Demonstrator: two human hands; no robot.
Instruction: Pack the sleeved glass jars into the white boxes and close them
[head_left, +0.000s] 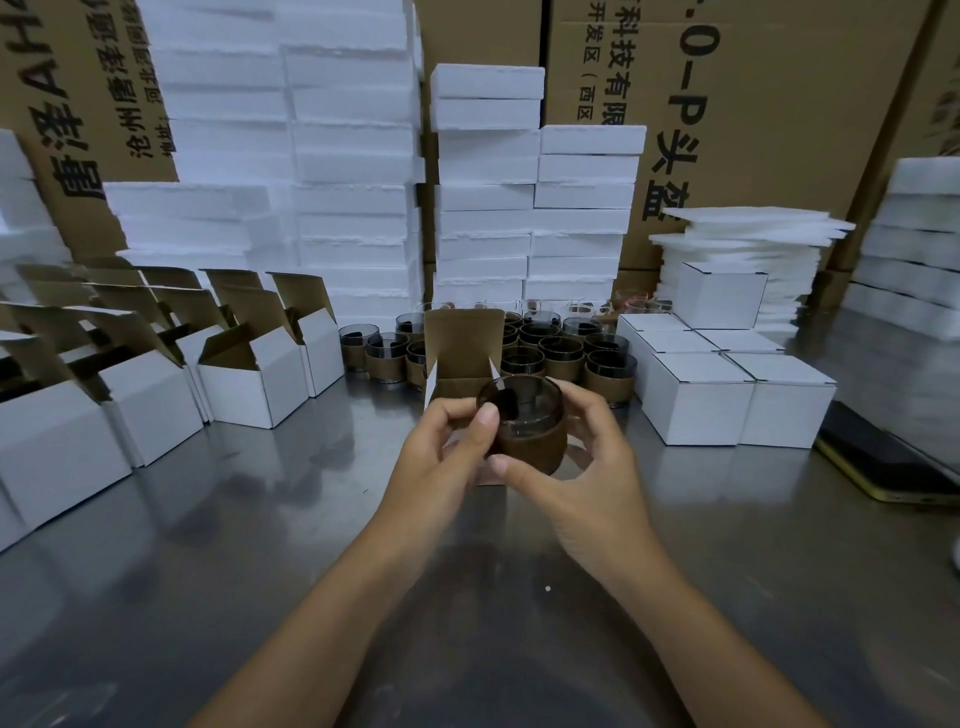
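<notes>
Frame centre: jar (524, 431) tilted, gripped two-handed: left hand (441, 457) thumb on glass rim, right hand (587, 467) fingers (579, 402) curled round brown sleeve. Open box (462, 348) just behind, front mostly hidden.

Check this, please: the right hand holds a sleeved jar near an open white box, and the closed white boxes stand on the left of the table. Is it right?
One thing is wrong: in the head view the closed white boxes stand on the right of the table. The rest is right.
</notes>
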